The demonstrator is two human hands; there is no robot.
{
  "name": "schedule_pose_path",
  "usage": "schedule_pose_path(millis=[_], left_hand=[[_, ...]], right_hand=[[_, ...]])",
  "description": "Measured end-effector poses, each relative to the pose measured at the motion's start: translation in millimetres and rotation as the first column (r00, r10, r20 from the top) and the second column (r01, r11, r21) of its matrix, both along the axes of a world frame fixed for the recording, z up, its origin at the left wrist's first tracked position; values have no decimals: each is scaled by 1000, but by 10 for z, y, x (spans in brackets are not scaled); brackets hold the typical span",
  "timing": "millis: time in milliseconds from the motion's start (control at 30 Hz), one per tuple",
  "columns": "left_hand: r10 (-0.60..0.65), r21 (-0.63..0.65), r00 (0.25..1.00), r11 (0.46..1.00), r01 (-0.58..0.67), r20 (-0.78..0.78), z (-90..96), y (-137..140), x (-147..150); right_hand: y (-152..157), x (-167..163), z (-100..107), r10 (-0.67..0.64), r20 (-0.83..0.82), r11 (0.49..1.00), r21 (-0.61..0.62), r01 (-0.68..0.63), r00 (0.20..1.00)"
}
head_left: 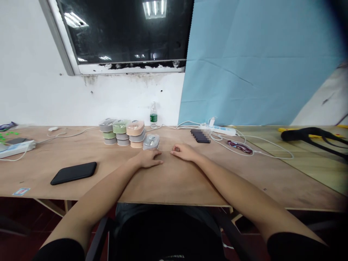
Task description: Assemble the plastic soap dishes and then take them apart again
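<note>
My left hand (149,158) rests on the wooden table with thumb and fingers apart, holding nothing. Just behind its fingers sits a single small grey box (151,141) with a clear lid; whether they touch I cannot tell. My right hand (184,151) lies a little to the right on the tabletop, its fingers loosely curled in and nothing visible in them. Behind and left of my left hand stand three stacks of similar boxes: one topped in grey (107,125), one in green (121,126), one in peach (135,127).
A black phone-like case (74,173) lies at the left front. A water bottle (153,115) stands by the wall. Toward the back right are a dark phone (200,136), a power strip (221,130), white cables and a dark red patterned object (239,146). Black straps (307,135) lie far right.
</note>
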State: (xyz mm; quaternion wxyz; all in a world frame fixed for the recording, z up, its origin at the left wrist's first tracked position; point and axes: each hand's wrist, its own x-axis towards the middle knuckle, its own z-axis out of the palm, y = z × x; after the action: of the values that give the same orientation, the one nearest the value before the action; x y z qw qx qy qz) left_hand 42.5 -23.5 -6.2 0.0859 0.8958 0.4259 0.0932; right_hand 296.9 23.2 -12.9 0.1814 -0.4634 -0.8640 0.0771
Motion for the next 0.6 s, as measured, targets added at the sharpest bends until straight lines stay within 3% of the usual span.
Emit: schedule_pose_path(millis=[600], left_hand=[[-5, 15, 1000, 1000, 5, -14, 19, -27, 9]], right_hand=[[48, 14, -45, 0, -2, 1000, 5, 0, 1000]])
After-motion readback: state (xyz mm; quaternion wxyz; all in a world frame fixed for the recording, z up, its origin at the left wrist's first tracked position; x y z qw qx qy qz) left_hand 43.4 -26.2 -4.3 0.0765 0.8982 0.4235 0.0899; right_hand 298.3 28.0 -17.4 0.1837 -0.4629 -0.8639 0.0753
